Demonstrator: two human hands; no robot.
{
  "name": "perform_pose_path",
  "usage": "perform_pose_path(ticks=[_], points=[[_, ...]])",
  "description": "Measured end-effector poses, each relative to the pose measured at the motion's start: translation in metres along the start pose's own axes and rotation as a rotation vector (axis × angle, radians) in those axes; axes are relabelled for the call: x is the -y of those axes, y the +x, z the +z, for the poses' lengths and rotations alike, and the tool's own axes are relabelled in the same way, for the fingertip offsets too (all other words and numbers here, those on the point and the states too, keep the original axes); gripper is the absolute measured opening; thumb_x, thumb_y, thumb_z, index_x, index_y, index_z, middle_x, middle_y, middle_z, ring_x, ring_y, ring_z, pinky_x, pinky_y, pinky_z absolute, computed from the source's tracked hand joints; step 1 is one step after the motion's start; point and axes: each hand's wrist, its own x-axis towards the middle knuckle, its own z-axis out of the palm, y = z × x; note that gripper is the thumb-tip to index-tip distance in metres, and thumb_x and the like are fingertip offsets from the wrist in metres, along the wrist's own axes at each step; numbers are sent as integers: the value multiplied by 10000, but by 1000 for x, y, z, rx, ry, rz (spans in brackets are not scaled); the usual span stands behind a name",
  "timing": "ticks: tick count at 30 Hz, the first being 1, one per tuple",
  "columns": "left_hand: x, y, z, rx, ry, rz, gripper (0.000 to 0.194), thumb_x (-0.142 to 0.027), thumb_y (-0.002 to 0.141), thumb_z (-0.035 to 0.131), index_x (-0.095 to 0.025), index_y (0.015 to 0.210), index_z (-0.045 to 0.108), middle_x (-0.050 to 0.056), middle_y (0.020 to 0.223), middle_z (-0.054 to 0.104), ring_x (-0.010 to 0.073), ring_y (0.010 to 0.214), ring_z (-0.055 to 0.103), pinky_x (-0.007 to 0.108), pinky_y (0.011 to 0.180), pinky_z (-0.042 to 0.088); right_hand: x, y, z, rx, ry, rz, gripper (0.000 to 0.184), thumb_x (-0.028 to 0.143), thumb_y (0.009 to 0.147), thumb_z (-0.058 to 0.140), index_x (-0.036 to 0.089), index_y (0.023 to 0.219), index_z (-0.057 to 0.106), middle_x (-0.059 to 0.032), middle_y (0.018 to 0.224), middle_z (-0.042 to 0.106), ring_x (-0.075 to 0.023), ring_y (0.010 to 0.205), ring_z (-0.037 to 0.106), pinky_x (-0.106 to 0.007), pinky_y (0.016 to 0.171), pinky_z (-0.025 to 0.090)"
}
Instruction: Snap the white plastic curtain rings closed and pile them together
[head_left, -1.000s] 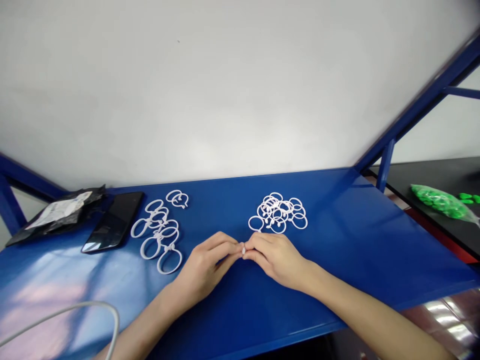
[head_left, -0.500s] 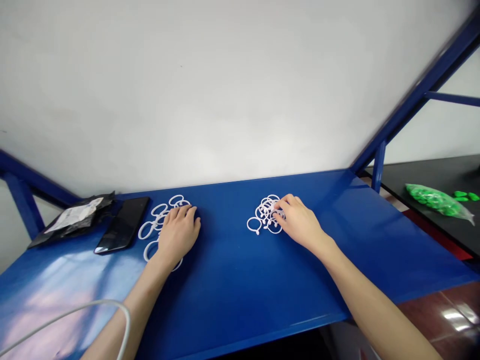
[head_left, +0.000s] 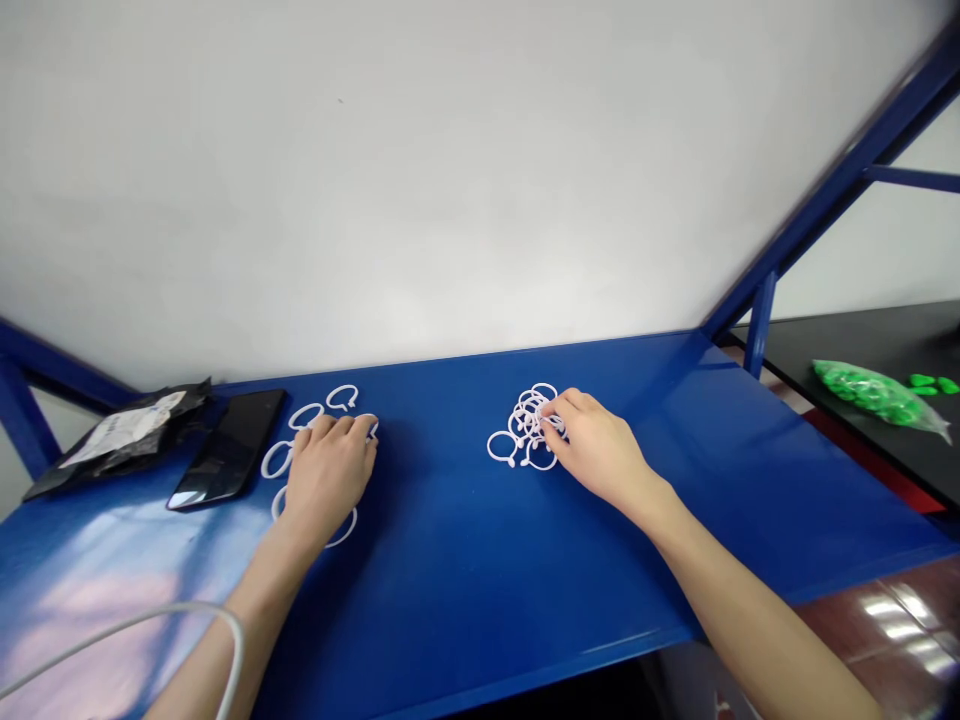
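Two groups of white plastic rings lie on the blue shelf top. My left hand lies palm down over the left group of rings, fingers stretched flat, and a ring pokes out under its fingertips. My right hand reaches into the right pile of rings, with thumb and fingertips pinched on one ring at the pile's right side. Part of each group is hidden under the hands.
A black phone and a black packet with a white label lie at the far left. A white cable loops at the near left. Blue frame struts rise on the right; beyond them a green bag lies on a dark table.
One second ago both hands met at the middle over a ring. They have moved apart: the left to the left group, the right to the right pile, where they have stayed for half a second.
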Motion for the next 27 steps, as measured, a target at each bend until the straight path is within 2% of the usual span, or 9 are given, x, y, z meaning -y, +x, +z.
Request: perform_pose_path(ticks=[2, 5, 7, 9, 11, 14, 18, 23, 27], points=[[-6, 0, -5, 2, -90, 25, 325, -257, 982, 452, -159, 1158, 707, 140, 1028, 774, 381, 1035, 622, 510, 872, 442, 5, -2, 0, -77, 36, -5, 167, 204, 996, 540, 195, 1097, 673, -81, 1105, 711, -266, 975, 707, -346, 666, 563], [-25, -2, -15, 30, -421, 96, 247, -307, 978, 509, -207, 1100, 699, 98, 1057, 766, 323, 1036, 644, 469, 898, 456, 18, -10, 5, -129, 187, -143, 243, 226, 999, 540, 196, 1224, 628, -94, 1197, 693, -250, 975, 712, -368, 729, 591], [-41, -8, -25, 112, -731, 141, 211, -351, 984, 530, -237, 1083, 678, 60, 1068, 751, 261, 1010, 664, 407, 895, 485, 31, -17, 12, -88, 338, -276, 363, 242, 989, 570, 194, 1348, 553, -121, 1355, 629, -219, 959, 715, -381, 799, 601], [-56, -16, -35, 247, -1007, 143, 194, -378, 998, 531, -250, 1086, 648, 29, 1039, 737, 203, 925, 677, 344, 846, 514, 44, -26, 21, -1, 465, -372, 409, 259, 982, 601, 202, 1379, 520, -133, 1439, 581, -196, 925, 717, -390, 830, 599], [-68, -24, -43, 370, -1211, 124, 175, -384, 1008, 529, -244, 1054, 623, 10, 965, 726, 173, 872, 679, 315, 825, 524, 53, -32, 29, 78, 584, -399, 345, 244, 998, 591, 201, 1337, 542, -110, 1313, 671, -183, 884, 720, -367, 803, 590], [-77, -30, -48, 464, -1423, 45, 187, -402, 1011, 533, -229, 1039, 598, 6, 901, 706, 157, 820, 670, 304, 786, 530, 57, -36, 35, 112, 735, -320, 184, 233, 1014, 585, 206, 1194, 609, -40, 1014, 749, -160, 789, 703, -306, 726, 557], [-79, -32, -47, 479, -1553, -34, 225, -398, 949, 645, -223, 1088, 615, 32, 986, 721, 167, 870, 681, 319, 812, 549, 54, -33, 37, 64, 851, -246, 57, 252, 1000, 636, 221, 1046, 647, 3, 905, 722, -121, 714, 650, -249, 665, 512], [-81, -32, -44, 384, -1498, -78, 161, -358, 920, 680, -227, 1012, 662, 21, 950, 748, 173, 869, 711, 318, 811, 573, 55, -31, 37, -8, 858, -282, 65, 239, 1014, 618, 235, 1050, 672, 3, 938, 709, -112, 735, 627, -247, 707, 521], [-80, -30, -43, 353, -1493, -79, 156, -347, 880, 715, -229, 982, 714, 29, 954, 781, 198, 878, 741, 342, 825, 604, 58, -32, 36, -17, 887, -226, 79, 278, 1009, 628, 234, 1013, 693, 0, 891, 701, -120, 698, 615, -257, 677, 525]])
